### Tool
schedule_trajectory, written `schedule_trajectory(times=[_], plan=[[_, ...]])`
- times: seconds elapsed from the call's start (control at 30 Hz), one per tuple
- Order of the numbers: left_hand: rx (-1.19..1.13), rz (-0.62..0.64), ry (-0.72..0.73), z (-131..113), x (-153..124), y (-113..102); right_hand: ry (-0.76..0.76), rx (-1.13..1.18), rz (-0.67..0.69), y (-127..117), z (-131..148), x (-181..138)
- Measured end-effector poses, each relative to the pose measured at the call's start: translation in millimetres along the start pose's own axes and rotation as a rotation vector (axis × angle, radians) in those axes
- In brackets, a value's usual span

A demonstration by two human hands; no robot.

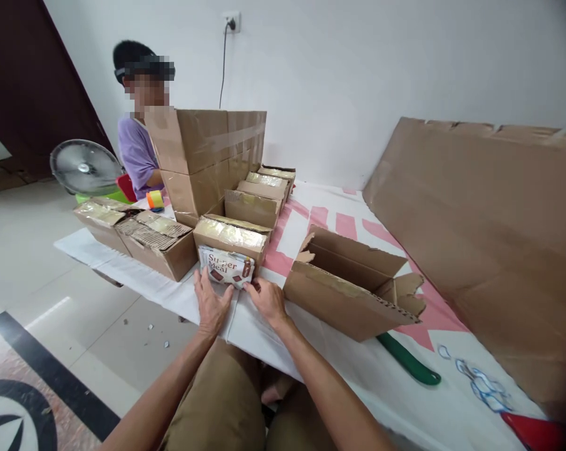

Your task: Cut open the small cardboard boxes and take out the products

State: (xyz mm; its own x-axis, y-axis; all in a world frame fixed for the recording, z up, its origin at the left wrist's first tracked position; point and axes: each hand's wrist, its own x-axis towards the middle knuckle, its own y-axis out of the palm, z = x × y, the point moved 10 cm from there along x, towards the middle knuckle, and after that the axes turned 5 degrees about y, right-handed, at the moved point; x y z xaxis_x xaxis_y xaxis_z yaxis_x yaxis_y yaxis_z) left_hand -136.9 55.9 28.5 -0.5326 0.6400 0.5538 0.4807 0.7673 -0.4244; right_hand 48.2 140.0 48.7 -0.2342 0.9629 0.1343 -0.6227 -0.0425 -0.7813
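Observation:
A stack of white "Super Meal" packets (226, 266) stands on the table edge in front of me. My left hand (211, 305) presses against the stack's left lower side, fingers together. My right hand (267, 299) holds its right lower corner, fingers curled on it. Just behind the packets sits a small cardboard box (231, 236) filled with gold-wrapped packs. An empty open cardboard box (349, 282) lies to the right of my right hand.
More filled boxes (137, 235) sit left, with others (264, 188) behind beside a tall carton (208, 156). A person in purple (137, 153) sits behind it near a fan (84, 166). Flat cardboard (489, 225) leans right. A green handle (407, 360) lies under the empty box.

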Motion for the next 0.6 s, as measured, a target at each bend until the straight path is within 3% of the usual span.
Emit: schedule_trajectory(times=[0.23,0.6], plan=[[-0.016,0.049,-0.057,-3,4,26,-0.138,0.129,-0.051,4,-17,-27],[0.015,0.068,-0.014,-1,9,30,-0.155,0.227,-0.062,6,-21,-24]])
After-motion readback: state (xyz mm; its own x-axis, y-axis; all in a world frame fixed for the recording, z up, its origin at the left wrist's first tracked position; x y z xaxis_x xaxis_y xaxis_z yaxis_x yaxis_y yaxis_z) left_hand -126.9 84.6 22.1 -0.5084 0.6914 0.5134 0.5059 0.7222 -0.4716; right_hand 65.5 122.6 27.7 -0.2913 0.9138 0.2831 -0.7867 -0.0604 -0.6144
